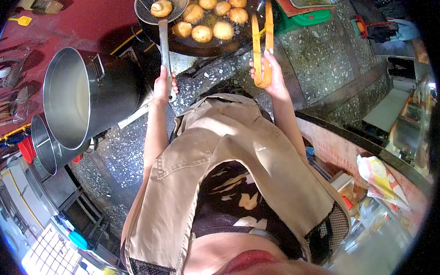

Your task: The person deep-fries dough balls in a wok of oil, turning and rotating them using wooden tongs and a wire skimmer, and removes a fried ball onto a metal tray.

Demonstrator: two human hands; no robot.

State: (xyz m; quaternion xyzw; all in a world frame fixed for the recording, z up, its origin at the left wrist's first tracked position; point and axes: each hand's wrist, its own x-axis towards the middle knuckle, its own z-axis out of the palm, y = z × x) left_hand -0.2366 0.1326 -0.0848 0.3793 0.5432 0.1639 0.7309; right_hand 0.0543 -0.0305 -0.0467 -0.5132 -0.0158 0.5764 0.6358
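My left hand (164, 85) is wrapped round the handle of a round wire-mesh strainer (146, 4). One browned ball (161, 8) lies in the strainer's mesh. Wooden tongs (263, 79), with a yellow band round their arms, are in my right hand (272, 75); their tips are at the right edge of a wide dark pan (211, 49) and hold nothing that I can make out. Several golden-brown balls (202, 34) sit in the oil of the pan, to the right of and below the strainer.
A tall metal pot (97, 90) stands left of my left hand, with a smaller pot (44, 144) below it. Utensils lie on the red surface (82, 21) at the far left. A green tray (308, 19) is right of the pan, on the speckled counter (307, 57).
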